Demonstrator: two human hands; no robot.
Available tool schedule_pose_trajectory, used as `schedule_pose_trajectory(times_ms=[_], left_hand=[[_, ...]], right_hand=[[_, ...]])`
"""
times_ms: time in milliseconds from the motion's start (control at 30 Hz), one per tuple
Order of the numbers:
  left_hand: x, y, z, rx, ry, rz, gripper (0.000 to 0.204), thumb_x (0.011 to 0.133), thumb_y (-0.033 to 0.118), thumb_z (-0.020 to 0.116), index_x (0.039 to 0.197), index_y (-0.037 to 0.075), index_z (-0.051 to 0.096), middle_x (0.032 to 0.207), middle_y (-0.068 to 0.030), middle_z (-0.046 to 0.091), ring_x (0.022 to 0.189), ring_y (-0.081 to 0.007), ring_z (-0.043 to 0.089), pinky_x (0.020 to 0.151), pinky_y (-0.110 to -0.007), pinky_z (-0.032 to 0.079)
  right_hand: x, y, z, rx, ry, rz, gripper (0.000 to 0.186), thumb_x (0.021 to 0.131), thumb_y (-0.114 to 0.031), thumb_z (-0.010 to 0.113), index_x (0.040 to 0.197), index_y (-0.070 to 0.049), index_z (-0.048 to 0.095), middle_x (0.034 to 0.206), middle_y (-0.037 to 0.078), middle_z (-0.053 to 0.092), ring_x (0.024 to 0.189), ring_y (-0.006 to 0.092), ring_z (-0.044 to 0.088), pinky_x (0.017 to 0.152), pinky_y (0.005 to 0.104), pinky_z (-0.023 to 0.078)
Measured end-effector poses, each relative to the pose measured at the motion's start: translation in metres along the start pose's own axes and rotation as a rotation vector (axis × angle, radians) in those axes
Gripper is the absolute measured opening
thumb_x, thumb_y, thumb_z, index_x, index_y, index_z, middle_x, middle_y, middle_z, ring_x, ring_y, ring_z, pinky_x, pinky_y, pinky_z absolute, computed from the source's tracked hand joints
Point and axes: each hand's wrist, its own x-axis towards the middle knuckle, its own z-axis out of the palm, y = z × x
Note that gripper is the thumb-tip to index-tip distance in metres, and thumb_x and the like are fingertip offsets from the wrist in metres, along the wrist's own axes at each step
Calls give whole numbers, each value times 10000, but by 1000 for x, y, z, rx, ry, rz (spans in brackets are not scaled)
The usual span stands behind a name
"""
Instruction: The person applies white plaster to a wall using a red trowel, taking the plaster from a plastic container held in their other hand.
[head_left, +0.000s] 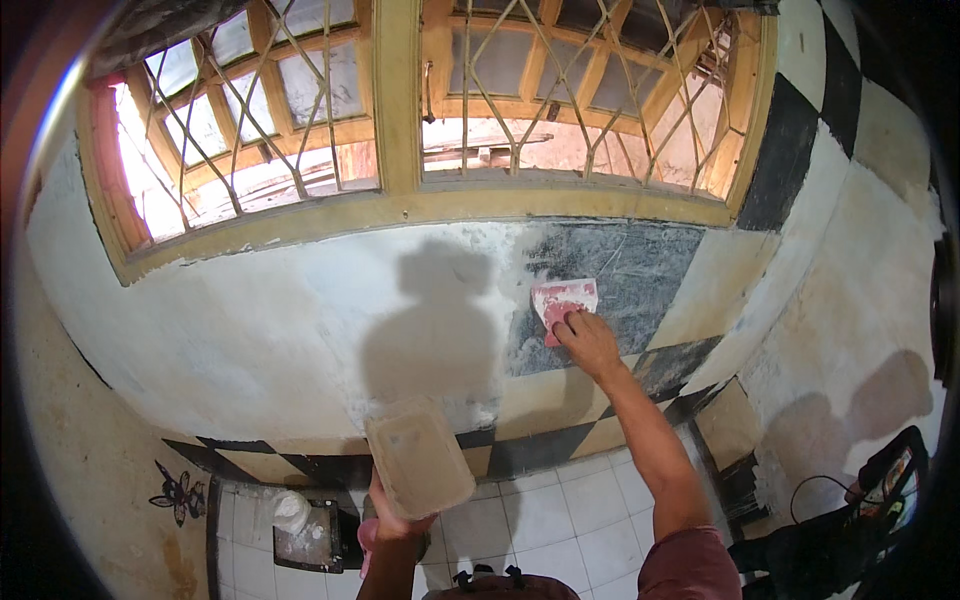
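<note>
My right hand (590, 342) grips a pink flat putty spreader (558, 312), its blade smeared with white putty. The blade rests against a dark grey square (645, 270) of the checkered wall, below the window. From beneath, my left hand (393, 508) supports a shallow rectangular plastic tub (441, 500), tilted a little, near the foot of the wall. What lies inside the tub is hard to make out. Left of the dark square, the wall (250, 320) is coated whitish, and my shadow falls on it.
Above runs a yellow wooden window frame (465, 205) with a metal grille. At lower left, a white bundle (292, 510) sits on a small dark stand (318, 545), with a pink item (368, 535) beside it. A dark object with a cable (880, 490) stands lower right. White tiles (590, 495) cover the floor.
</note>
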Motion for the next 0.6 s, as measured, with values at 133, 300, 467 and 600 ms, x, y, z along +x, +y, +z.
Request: schedule_pose_trajectory(times_ms=[133,300,467,600], left_hand=[[7,-9,-14,-162,-13,-87,506,968,473,358,1337,161,508,1260,-47,593,1139,-286,585,935,-490,489],[11,-17,-22,-206,-16,-125,578,955,521,341,1377,142,455,1301,-88,556,1157,-301,577,943,-509,492],[9,-11,-23,-211,11,-74,614,948,562,321,1385,151,451,1318,-77,550,1159,-303,579,947,-520,486],[12,-22,-27,-148,-25,-112,610,946,562,330,1380,153,459,1315,-67,555,1154,-295,580,941,-506,492]], right_hand=[[42,-2,-24,-49,100,38,155,744,-116,596,894,-104,558,875,89,529,820,277,584,659,406,483],[35,-8,7,-23,-112,-14,150,773,-113,579,921,-91,572,882,106,539,827,289,585,647,404,480],[57,-35,-5,-25,43,2,182,751,-146,598,925,-96,582,924,90,555,845,277,572,652,394,478],[40,-4,6,-96,-108,45,177,749,-151,597,919,-101,590,958,80,558,906,272,565,670,409,477]])
